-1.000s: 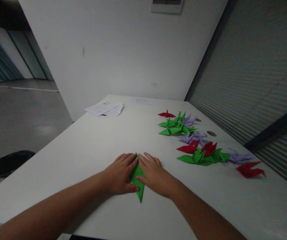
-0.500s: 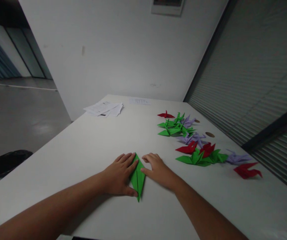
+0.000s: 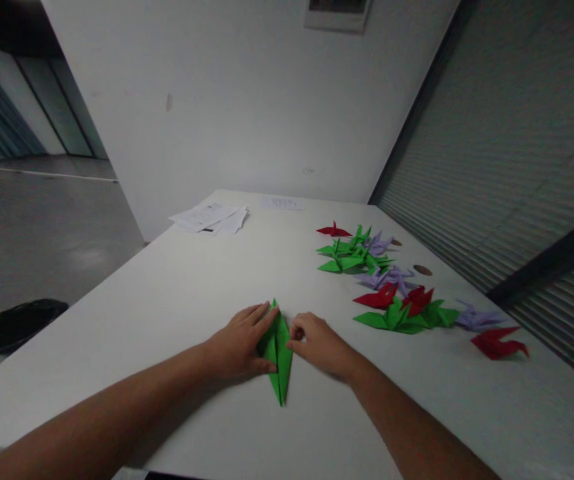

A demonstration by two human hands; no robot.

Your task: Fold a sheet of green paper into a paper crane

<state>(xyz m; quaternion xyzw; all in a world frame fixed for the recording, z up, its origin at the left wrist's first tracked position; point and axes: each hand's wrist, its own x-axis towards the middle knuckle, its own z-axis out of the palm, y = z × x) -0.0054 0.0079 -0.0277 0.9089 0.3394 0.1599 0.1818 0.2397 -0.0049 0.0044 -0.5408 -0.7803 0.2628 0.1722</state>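
Lying partly under left fingers (image 3: 265,322): green paper (image 3: 283,350) (right fingers (image 3: 301,322) beside).

Dim, grey light; soft shadow on white table (image 3: 167,293); faint glare on floor (image 3: 87,260); blinds (image 3: 511,127) grainy; edges stretched.

I see a white wall (image 3: 237,100) at the far end of my white table (image 3: 167,300), gray blinds (image 3: 511,133) on the right, and a gray floor (image 3: 51,233) and blue curtain (image 3: 1,110) far left.
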